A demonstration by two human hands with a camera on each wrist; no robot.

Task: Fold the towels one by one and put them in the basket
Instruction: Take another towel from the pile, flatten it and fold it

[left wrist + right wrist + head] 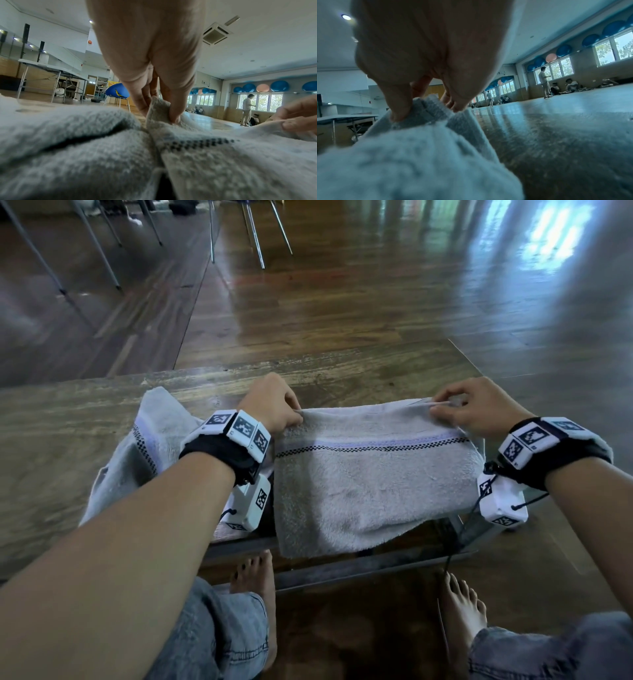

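While the grey towel (370, 484) lies on the wooden table (68, 446) with its near edge hanging over at 6 o'clock, the head view shows the left hand (274, 405) and right hand (476, 409) pinching its far corners; a second towel (150, 436) lies at 9 o'clock. From the left wrist, thumb and fingers (173, 108) pinch a corner. From the right wrist, the thumb (399, 104) squeezes folded cloth.

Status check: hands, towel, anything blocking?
Left hand and right hand pinch far corners of grey terry towel. Second grey towel crumpled alongside. Basket not in view.
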